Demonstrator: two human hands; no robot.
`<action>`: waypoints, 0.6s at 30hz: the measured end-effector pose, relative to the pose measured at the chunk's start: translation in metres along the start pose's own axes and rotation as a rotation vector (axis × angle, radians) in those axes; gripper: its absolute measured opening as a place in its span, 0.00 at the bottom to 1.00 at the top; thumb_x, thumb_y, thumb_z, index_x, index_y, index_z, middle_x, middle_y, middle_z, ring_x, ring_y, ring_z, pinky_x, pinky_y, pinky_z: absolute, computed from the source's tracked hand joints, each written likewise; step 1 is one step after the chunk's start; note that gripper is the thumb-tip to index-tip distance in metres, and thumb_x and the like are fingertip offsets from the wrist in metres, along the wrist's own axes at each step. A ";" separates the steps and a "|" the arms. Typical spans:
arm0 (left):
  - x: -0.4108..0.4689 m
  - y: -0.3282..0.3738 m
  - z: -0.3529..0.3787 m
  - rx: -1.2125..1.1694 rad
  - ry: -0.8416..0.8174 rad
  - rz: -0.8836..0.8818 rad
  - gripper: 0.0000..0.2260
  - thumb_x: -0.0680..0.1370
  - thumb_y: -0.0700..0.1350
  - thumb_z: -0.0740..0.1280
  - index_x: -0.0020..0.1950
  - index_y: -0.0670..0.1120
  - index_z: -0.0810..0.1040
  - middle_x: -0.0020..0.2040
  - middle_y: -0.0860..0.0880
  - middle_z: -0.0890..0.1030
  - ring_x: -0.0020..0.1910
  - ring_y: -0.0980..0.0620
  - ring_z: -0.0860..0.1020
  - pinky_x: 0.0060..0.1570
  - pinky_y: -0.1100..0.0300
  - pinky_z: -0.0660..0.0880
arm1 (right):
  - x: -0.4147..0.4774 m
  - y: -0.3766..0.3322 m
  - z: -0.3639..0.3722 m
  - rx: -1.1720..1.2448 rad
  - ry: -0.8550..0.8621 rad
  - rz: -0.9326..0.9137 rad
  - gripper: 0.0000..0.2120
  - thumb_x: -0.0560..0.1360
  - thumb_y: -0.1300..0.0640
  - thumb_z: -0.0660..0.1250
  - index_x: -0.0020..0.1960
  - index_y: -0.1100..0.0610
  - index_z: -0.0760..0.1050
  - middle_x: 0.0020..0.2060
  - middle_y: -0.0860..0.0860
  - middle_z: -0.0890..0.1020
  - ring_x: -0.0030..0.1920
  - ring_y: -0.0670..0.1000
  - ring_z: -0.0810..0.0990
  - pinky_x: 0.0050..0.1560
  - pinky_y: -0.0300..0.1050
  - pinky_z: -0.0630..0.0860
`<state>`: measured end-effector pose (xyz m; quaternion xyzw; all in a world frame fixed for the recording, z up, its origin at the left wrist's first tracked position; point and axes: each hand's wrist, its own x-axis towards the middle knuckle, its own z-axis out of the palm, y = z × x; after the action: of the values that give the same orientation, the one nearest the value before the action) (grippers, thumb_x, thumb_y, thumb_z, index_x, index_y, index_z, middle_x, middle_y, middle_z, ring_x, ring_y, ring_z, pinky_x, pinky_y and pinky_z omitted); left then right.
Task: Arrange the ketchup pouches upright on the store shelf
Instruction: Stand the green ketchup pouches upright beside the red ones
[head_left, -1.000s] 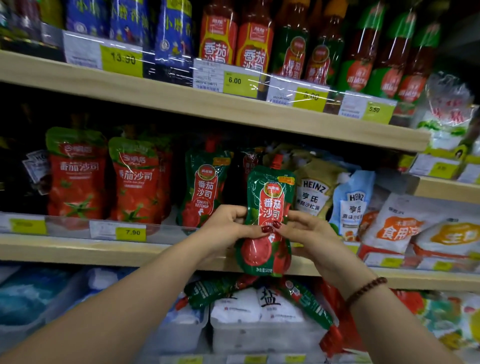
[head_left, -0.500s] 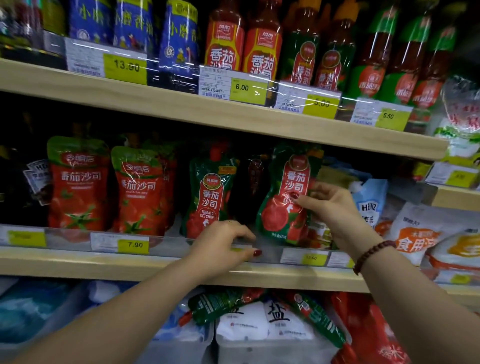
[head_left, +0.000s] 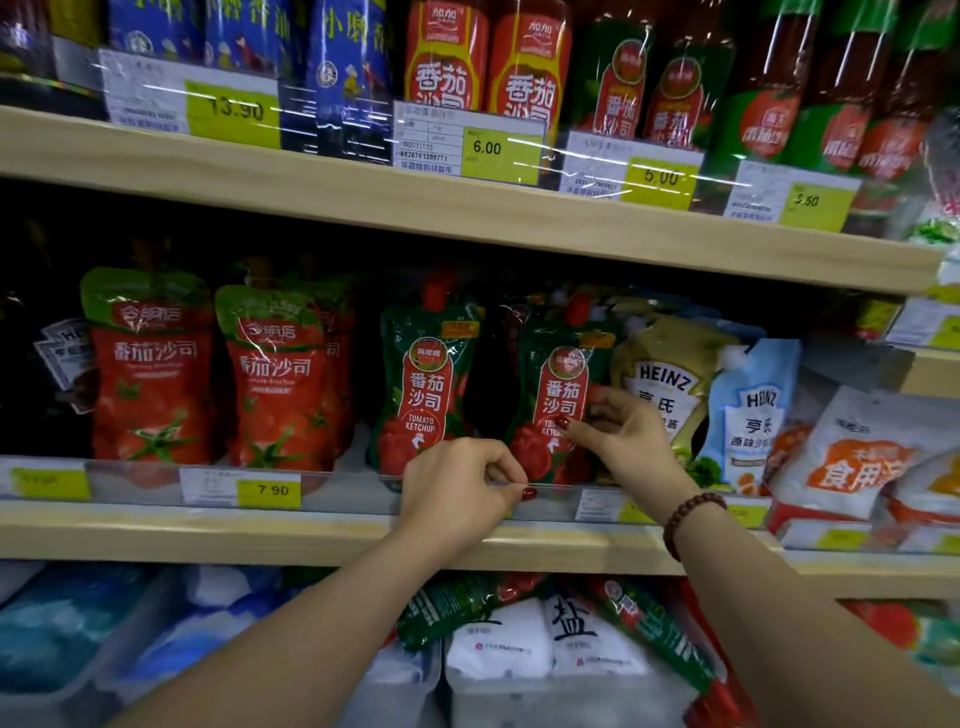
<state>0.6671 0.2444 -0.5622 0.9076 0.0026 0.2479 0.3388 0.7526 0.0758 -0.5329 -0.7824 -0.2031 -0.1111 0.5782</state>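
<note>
A green-and-red ketchup pouch stands upright on the middle shelf, behind the clear front rail. My right hand pinches its right edge, thumb on the front. Left of it stands a matching green pouch, also upright. My left hand is curled onto the rail's top edge just below the two pouches. Two red ketchup pouches stand further left. On the shelf below, two more green pouches lie flat across white salt bags.
Heinz pouches lean right beside the held pouch. White-and-orange bags fill the far right. Sauce bottles and price tags line the upper shelf. Clear bins sit on the lower shelf.
The pouch, held in front of the shelf by both hands, went up onto the middle shelf and now stands upright. My left hand let go and moved to the rail.
</note>
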 end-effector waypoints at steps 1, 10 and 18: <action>0.000 0.000 0.000 0.004 0.004 -0.004 0.04 0.67 0.54 0.72 0.36 0.63 0.78 0.30 0.70 0.77 0.37 0.73 0.74 0.31 0.70 0.62 | 0.001 0.001 -0.001 -0.002 -0.013 0.005 0.11 0.68 0.62 0.73 0.45 0.50 0.76 0.44 0.49 0.81 0.43 0.42 0.80 0.36 0.29 0.76; -0.004 -0.002 0.005 0.034 0.064 0.038 0.06 0.68 0.55 0.73 0.32 0.61 0.78 0.31 0.67 0.76 0.37 0.64 0.75 0.33 0.70 0.64 | -0.021 -0.009 0.003 -0.553 0.106 -0.049 0.41 0.60 0.48 0.79 0.67 0.53 0.62 0.41 0.40 0.78 0.36 0.39 0.76 0.31 0.30 0.72; -0.010 -0.007 0.009 0.015 0.152 0.165 0.04 0.67 0.50 0.75 0.36 0.56 0.80 0.35 0.63 0.79 0.35 0.64 0.74 0.33 0.73 0.63 | -0.032 -0.014 0.025 -0.589 0.119 -0.185 0.56 0.64 0.58 0.77 0.70 0.31 0.39 0.55 0.55 0.75 0.50 0.55 0.79 0.49 0.54 0.80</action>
<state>0.6635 0.2423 -0.5773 0.8859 -0.0445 0.3429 0.3092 0.7164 0.0973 -0.5418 -0.8864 -0.1985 -0.2629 0.3251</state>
